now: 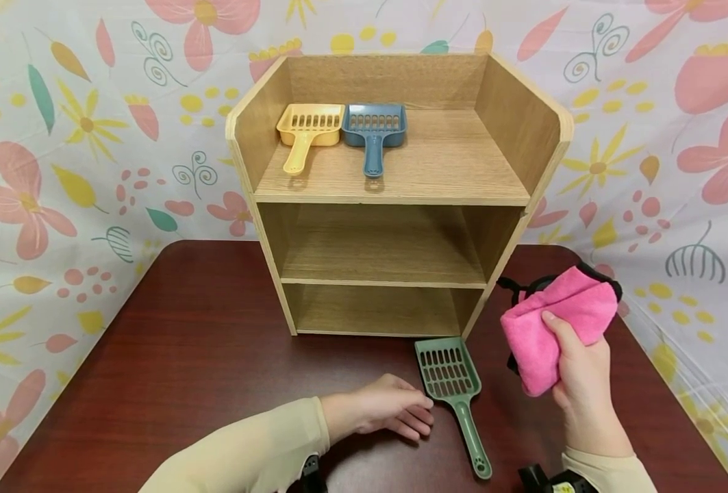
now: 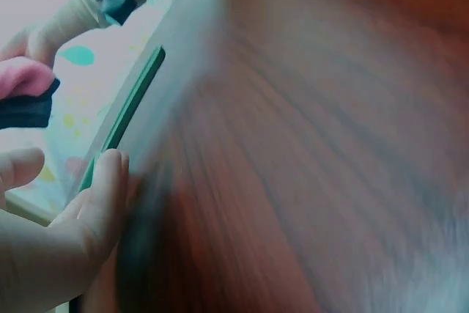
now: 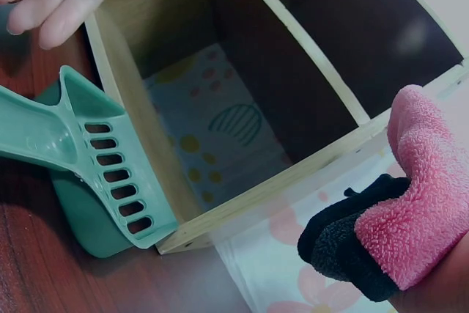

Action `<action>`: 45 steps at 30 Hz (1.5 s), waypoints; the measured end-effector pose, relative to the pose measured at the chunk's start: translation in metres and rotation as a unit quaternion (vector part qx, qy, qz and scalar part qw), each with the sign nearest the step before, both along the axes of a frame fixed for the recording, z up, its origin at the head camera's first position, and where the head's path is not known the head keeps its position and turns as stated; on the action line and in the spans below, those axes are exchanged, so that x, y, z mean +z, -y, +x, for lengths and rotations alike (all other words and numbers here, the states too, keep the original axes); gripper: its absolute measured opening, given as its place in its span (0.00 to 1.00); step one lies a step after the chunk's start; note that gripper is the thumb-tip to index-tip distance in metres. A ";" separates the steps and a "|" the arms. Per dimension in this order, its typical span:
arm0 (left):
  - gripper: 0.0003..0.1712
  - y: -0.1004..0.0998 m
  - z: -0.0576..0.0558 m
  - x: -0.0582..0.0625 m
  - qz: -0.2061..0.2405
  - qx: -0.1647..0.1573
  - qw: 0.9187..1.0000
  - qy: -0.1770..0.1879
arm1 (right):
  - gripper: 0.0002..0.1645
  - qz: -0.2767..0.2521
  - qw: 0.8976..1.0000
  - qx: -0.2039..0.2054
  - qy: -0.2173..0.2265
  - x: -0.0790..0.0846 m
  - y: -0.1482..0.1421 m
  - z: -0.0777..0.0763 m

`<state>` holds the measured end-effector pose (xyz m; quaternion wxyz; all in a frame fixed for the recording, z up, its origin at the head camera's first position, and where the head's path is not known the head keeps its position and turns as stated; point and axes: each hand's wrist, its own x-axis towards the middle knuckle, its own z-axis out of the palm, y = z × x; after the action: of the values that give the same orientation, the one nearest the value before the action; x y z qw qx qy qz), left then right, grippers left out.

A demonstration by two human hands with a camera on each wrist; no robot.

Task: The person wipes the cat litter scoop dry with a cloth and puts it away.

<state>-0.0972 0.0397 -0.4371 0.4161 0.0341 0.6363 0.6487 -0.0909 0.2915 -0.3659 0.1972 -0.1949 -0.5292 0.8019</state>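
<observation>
A green litter scoop [image 1: 471, 435] lies on the table with its slotted head at the shelf's front foot and its handle toward me. My left hand [image 1: 394, 409] is just left of it, fingers loosely bent and holding nothing, fingertips close to the scoop's neck. Off to the right, my right hand [image 1: 588, 373] grips a folded pink cloth [image 1: 561, 315] with black trim and a black strap, the thumb pressed on top. The right wrist view shows the cloth's fuzzy pink face and its black edge [image 3: 333, 243].
A wooden shelf unit [image 1: 382, 281] stands at the back of the dark red table [image 1: 185, 342]. On its top board sit a yellow litter scoop [image 1: 298, 154] and a blue litter scoop [image 1: 373, 154], side by side at the left. A flowered curtain [image 1: 92, 185] hangs behind.
</observation>
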 end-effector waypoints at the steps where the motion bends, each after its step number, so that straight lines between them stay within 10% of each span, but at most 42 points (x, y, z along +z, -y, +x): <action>1: 0.12 -0.002 0.001 0.000 0.002 0.001 1.000 0.007 | 0.22 0.000 1.000 -0.001 -0.001 0.000 0.000 0.000; 25: 0.17 -0.049 0.031 -0.011 0.106 0.089 0.985 0.102 | 0.19 -0.027 0.999 -0.036 -0.009 0.002 -0.003 -0.003; 45: 0.26 -0.016 0.024 -0.006 0.105 0.091 0.986 0.095 | 0.23 -0.016 1.000 -0.009 -0.017 0.002 -0.003 0.000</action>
<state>-0.0734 0.0555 -0.4433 0.4085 -0.0425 0.5227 0.7470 -0.0906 0.2945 -0.3638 0.2097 -0.1894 -0.5110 0.8118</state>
